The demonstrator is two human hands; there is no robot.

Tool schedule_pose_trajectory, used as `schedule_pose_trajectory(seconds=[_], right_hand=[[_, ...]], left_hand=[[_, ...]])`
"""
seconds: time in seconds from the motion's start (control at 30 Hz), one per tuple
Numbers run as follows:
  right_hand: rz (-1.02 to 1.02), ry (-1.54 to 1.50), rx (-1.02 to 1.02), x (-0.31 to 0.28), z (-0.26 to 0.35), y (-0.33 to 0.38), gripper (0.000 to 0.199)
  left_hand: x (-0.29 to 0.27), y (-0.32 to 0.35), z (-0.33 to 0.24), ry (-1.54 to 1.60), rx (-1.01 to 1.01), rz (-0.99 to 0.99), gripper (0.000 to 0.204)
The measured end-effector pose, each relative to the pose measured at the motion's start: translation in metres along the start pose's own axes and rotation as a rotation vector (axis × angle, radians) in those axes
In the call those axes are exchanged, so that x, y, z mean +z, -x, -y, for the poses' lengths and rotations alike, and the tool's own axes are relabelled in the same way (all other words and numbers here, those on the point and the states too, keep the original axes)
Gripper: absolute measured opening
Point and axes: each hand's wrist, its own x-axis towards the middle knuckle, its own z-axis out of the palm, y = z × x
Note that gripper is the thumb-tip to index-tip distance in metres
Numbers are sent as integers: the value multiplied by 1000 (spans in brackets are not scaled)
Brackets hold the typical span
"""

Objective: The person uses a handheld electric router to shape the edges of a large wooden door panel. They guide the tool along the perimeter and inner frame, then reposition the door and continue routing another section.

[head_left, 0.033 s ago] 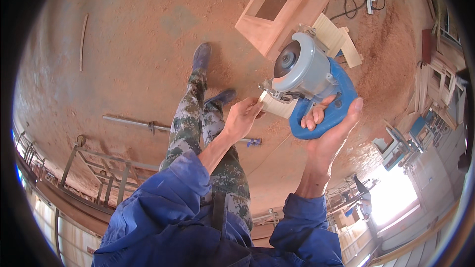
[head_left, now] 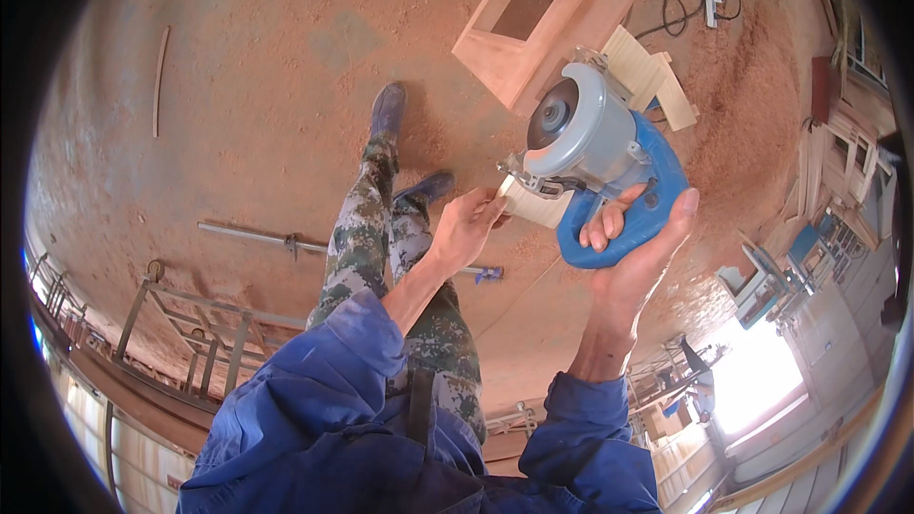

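Note:
My right hand (head_left: 640, 271) is wrapped round the blue handle of a handheld circular saw (head_left: 609, 124). The saw has a grey housing, and its round dark blade faces up and left. With the fingers of my left hand (head_left: 464, 228) I pinch the near left end of a pale wooden board (head_left: 535, 204). That board passes beneath the saw's base, which hides its middle. Pale wood pieces (head_left: 640, 67) show beyond the saw; I cannot tell whether they join the board. My left fingertips are a little left of the saw's metal base.
A wooden frame (head_left: 495, 52) lies just beyond the saw. A black cable with a white power strip (head_left: 712, 9) is at the far right, near heaped sawdust (head_left: 762, 105). A bar clamp (head_left: 252, 234) lies by my legs. A metal rack (head_left: 205, 319) stands at left.

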Motion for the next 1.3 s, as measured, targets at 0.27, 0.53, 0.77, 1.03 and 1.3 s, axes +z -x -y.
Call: schedule_pose_trajectory(seconds=[0.27,0.53,0.77,1.03,1.3], right_hand=[[10,3,-18,4,4,-5,65],[43,-4,-37,4,8,-10,65],[50,2,-41,4,11,-14,65],[20,7,-28,7,16,-18,66],[0,26,-13,8,21,-21,68]], left_hand=[[0,-4,-1,36,-37,55,33],[5,1,-7,167,-96,102,37],[10,-3,0,212,-119,117,39],[14,-10,-4,118,-86,84,37],[19,-11,-11,132,-86,68,37]])
